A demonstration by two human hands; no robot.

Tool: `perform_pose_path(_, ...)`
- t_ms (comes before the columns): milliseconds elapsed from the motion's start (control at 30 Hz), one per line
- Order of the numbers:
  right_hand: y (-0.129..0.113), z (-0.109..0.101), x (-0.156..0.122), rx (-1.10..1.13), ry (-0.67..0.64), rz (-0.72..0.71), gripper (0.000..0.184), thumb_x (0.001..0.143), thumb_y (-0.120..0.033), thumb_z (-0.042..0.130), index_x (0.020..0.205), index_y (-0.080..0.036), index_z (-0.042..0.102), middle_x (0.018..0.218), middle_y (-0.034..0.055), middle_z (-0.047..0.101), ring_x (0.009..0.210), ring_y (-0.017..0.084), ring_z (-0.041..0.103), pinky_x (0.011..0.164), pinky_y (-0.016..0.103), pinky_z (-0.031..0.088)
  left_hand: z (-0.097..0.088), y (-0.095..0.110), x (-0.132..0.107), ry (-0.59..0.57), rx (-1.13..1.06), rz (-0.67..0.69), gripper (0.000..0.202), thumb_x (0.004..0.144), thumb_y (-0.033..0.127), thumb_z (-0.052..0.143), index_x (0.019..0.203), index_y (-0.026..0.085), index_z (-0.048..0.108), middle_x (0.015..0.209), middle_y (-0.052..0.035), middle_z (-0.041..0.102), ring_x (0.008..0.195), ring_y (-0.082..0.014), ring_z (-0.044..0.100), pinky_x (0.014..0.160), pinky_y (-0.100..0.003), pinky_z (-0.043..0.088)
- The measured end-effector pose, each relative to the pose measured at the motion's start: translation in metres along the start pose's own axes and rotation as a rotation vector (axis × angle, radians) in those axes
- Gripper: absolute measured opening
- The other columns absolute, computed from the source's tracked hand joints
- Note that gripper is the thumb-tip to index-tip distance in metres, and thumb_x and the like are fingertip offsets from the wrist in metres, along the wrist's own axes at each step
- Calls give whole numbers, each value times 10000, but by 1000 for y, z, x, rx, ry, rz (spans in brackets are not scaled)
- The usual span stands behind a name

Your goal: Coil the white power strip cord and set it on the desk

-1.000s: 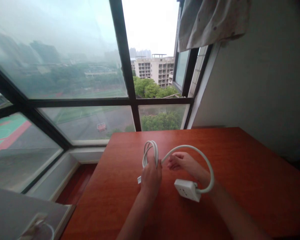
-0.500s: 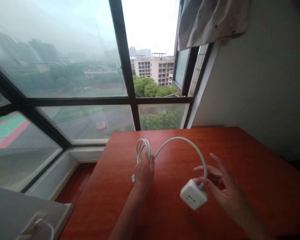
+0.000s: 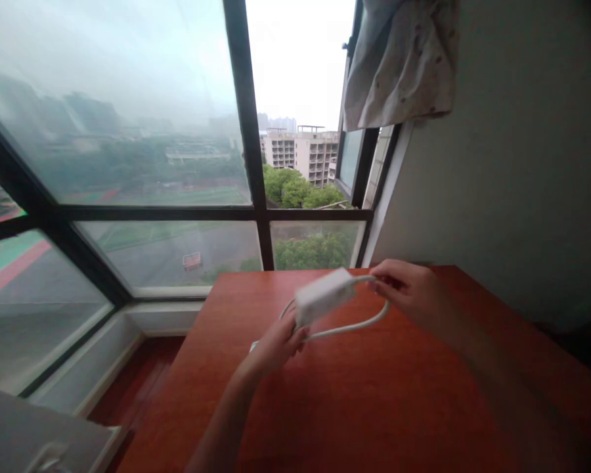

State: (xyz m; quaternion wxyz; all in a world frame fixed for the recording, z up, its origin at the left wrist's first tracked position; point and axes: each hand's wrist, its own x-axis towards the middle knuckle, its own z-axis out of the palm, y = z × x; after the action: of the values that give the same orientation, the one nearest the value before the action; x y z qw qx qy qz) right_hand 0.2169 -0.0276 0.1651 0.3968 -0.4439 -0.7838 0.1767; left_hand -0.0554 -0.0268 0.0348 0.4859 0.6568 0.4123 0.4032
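Observation:
A white power strip [image 3: 324,297] is held tilted above the table, blurred by motion. Its white cord [image 3: 354,326] leaves the right end, bends round and runs back to my left hand. My left hand [image 3: 279,343] is closed around the gathered cord, just below the strip's left end, which partly hides the loops. Past the left fingers a small white piece, perhaps the plug [image 3: 253,346], sticks out. My right hand [image 3: 404,284] pinches the cord close to where it enters the strip.
A reddish-brown wooden table [image 3: 354,407] lies under both hands. Behind it stand dark-framed windows [image 3: 261,213], one pane open. A spotted curtain [image 3: 404,72] hangs at the upper right beside a plain wall [image 3: 502,171]. At the lower left is a low ledge [image 3: 44,420].
My right hand has lifted the power strip up and to the left, bringing it from hanging low on the right to beside my left hand. My left hand keeps hold of the coiled cord.

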Motion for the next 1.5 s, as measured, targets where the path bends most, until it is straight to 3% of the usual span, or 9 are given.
perform_pose_path(133,22,4,32,485,63,279,472,790,-366,631,1241,-254,550,639,-46,580,460,89,501,421,202,388,-6,3,-10,-164,-39,-92,274,872,419,549,928,151,562,641,23,487,528,-91,410,468,-202,294)
perform_pose_path(267,52,12,48,698,142,446,253,754,-352,622,920,-167,668,694,36,647,568,122,595,479,214,449,-15,3,-16,-168,-232,-130,296,876,443,552,870,149,517,617,29,493,510,-74,413,465,-181,293)
perform_pose_path(367,66,14,45,563,68,431,260,761,-367,592,912,-168,664,752,69,681,646,170,635,541,258,482,-17,0,-20,-82,-428,-156,301,865,443,572,831,153,503,590,27,501,474,-67,396,439,-173,285)
perform_pose_path(567,71,15,27,-166,-20,81,357,813,-467,566,617,-181,651,709,42,623,639,147,566,570,256,414,-7,-2,-22,29,-845,-101,281,822,376,647,769,167,468,527,66,414,437,-55,364,446,-170,304)
perform_pose_path(833,87,53,4,186,-236,368,392,875,-484,454,889,-152,661,484,-25,541,429,119,482,433,230,324,2,-2,-27,29,-766,-133,244,867,375,592,836,143,523,617,-19,581,547,-110,530,495,-193,382)
perform_pose_path(1000,95,74,-15,245,-262,442,378,861,-474,471,796,-144,642,476,-39,506,418,101,449,425,221,308,8,-1,-25,46,-803,-205,282,851,412,600,797,155,498,590,17,534,476,-83,491,448,-177,364)
perform_pose_path(1167,94,83,-25,331,-279,508,410,847,-513,477,940,-142,625,467,-55,498,377,106,454,374,210,322,12,-7,-21,29,-822,-284,305,834,424,621,778,162,474,587,43,500,433,-58,455,409,-155,334)
perform_pose_path(1333,92,76,-23,473,-128,520,469,828,-561,510,1013,-144,619,490,-76,418,374,79,374,352,200,314,12,-8,-22,73,-809,-312,315,808,422,650,763,156,488,596,27,537,459,-70,502,423,-158,368)
perform_pose_path(1500,73,38,-19,407,-24,356,411,840,-540,546,983,-172,659,582,-31,482,481,98,455,440,223,393,12,-4,-22,148,-750,-323,321,779,422,683,789,135,540,635,-15,611,492,-92,555,454,-178,428)
